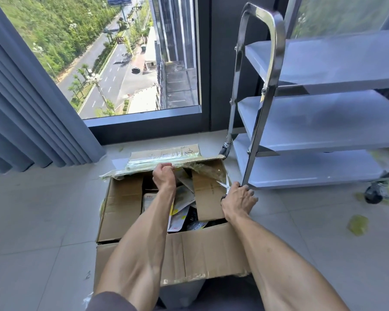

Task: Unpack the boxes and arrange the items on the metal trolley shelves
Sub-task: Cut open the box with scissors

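Cardboard box [195,254] on the floor before you, your left hand [164,176] gripping its far taped flap [157,159], your right hand [238,198] holding scissors [225,186] at the right flap, metal trolley [312,122] just beside.

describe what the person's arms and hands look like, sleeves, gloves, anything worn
Both arms are bare from the frame's bottom edge to the fingertips: no long sleeves, no gloves. The left hand shows no ring or band. The right hand has a thin dark band at the wrist. A dark grey fabric edge, sleeve or shorts, I cannot tell, sits at the bottom.
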